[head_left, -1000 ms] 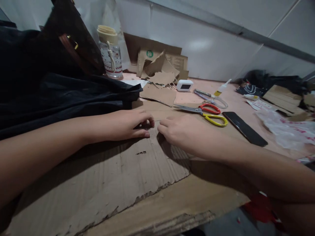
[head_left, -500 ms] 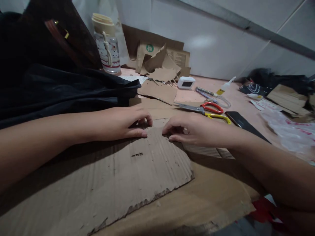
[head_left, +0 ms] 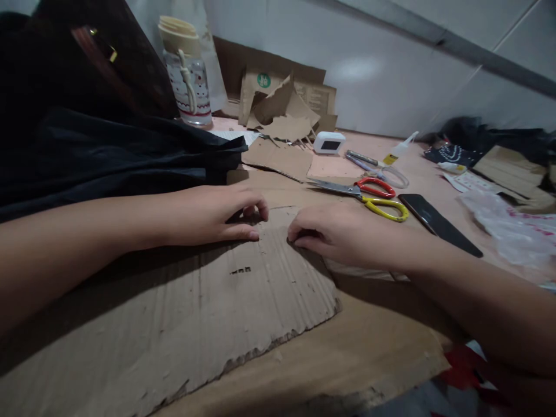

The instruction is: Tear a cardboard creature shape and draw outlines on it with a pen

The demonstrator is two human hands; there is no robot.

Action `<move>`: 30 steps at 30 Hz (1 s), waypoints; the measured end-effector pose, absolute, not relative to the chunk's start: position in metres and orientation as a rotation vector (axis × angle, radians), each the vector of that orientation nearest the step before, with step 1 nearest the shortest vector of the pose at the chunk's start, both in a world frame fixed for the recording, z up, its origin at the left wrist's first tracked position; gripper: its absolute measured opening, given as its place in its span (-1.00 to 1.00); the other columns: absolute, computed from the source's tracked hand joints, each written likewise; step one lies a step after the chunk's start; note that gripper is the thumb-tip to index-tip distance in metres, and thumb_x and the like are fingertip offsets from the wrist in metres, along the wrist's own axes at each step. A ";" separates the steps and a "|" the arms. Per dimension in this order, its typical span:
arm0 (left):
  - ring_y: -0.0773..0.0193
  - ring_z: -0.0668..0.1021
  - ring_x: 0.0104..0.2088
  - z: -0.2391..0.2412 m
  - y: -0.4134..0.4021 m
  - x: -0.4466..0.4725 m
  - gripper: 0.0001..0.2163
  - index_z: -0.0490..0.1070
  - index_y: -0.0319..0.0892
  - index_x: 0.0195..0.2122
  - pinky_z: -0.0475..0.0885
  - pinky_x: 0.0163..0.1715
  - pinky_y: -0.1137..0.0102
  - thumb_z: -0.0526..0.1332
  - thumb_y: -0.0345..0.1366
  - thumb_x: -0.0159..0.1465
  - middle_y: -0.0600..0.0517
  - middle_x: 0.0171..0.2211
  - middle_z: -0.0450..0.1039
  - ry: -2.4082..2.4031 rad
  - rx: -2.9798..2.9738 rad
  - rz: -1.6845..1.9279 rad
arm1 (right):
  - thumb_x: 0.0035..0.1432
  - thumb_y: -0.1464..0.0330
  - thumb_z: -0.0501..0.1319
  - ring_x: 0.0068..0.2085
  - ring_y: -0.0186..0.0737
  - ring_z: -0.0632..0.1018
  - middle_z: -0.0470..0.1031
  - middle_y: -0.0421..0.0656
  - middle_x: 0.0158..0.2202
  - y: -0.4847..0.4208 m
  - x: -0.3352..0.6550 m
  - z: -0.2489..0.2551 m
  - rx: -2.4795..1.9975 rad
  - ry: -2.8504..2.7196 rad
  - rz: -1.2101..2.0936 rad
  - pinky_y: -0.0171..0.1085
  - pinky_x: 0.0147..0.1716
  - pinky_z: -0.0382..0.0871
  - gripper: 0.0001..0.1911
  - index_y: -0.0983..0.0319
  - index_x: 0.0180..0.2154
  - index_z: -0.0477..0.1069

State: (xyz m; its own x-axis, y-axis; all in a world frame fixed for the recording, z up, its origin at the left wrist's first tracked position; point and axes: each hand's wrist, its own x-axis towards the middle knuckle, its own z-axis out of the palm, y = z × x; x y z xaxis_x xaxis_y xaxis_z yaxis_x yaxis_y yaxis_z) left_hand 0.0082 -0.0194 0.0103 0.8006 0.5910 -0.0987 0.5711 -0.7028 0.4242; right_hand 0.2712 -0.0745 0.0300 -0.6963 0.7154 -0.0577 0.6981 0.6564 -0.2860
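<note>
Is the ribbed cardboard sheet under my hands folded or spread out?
Spread out: the cardboard sheet lies flat, its ribbed face showing to the ragged near edge. Its left end is out of view.

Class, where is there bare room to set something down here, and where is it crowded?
Free: the cardboard sheet between left hand, right hand and its torn near edge; the pink tabletop between glue bottle and phone. Crowded: the back, around drinking bottle and cardboard scraps.
</note>
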 end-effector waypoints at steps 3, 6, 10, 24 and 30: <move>0.15 0.55 -0.19 0.010 -0.019 0.008 -0.63 0.45 -0.01 0.07 0.34 -0.27 0.37 0.18 0.02 0.33 0.02 -0.05 0.54 0.865 2.546 0.075 | 0.33 0.32 0.17 -0.31 -0.24 0.52 0.62 -0.21 -0.22 -0.075 0.267 0.030 -1.227 -2.818 0.443 -0.30 -0.35 0.22 -0.82 0.11 -0.16 0.56; 0.15 0.55 -0.20 0.008 -0.018 0.009 -0.63 0.47 -0.01 0.06 0.33 -0.27 0.37 0.18 0.02 0.32 0.01 -0.06 0.54 0.868 2.534 0.082 | 0.28 0.38 0.17 -0.37 -0.29 0.44 0.55 -0.21 -0.30 -0.079 0.260 0.032 -1.271 -2.819 0.469 -0.33 -0.41 0.15 -0.87 0.17 -0.26 0.50; 0.14 0.55 -0.21 0.007 -0.017 0.009 -0.62 0.48 -0.02 0.04 0.33 -0.27 0.36 0.19 0.03 0.30 0.00 -0.07 0.54 0.880 2.525 0.083 | 0.14 0.48 0.20 -0.41 -0.34 0.36 0.47 -0.22 -0.36 -0.078 0.258 0.034 -1.244 -2.798 0.612 -0.35 -0.44 0.12 -0.93 0.21 -0.34 0.43; 0.15 0.55 -0.15 0.007 -0.017 0.008 -0.64 0.46 0.02 0.05 0.37 -0.22 0.37 0.18 0.06 0.34 0.04 -0.05 0.54 0.871 2.533 0.068 | 0.34 0.33 0.26 -0.26 -0.32 0.59 0.64 -0.16 -0.20 -0.073 0.282 0.055 -0.990 -2.835 1.235 -0.37 -0.30 0.38 -0.82 0.22 -0.07 0.55; 0.14 0.54 -0.16 0.006 -0.017 0.006 -0.63 0.45 0.00 0.06 0.36 -0.22 0.35 0.18 0.06 0.34 0.00 -0.04 0.50 0.877 2.598 0.086 | 0.35 0.33 0.24 -0.21 -0.28 0.56 0.59 -0.17 -0.17 -0.072 0.287 0.043 -0.918 -2.962 0.861 -0.33 -0.22 0.40 -0.88 0.18 -0.12 0.54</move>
